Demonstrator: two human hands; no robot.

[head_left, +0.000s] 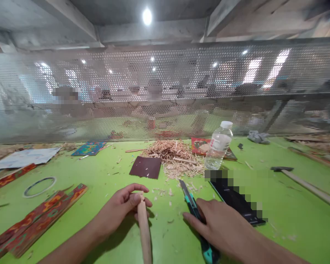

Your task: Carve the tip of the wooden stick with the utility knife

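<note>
My left hand [123, 205] is closed around the top end of a pale wooden stick [144, 231], with the thumb pressed near a notched tip. The stick's lower end runs out of the bottom of the view. To the right, my right hand [220, 223] grips a black and teal utility knife [191, 206] from above, thumb across its body. The blade is out and points away from me, toward the wood shavings [176, 156]. Part of the knife's handle is hidden under the hand. A dark phone-like slab [231, 196], partly pixelated, lies just beyond my right hand.
A water bottle [218, 146] stands beyond the slab. Dark sandpaper [145, 167] lies before the shavings. At left are painted wooden strips [48, 220], a ring [40, 187] and a blue patterned panel [89, 148]. A hammer [305, 181] lies right; a perforated screen [165, 88] borders the green table.
</note>
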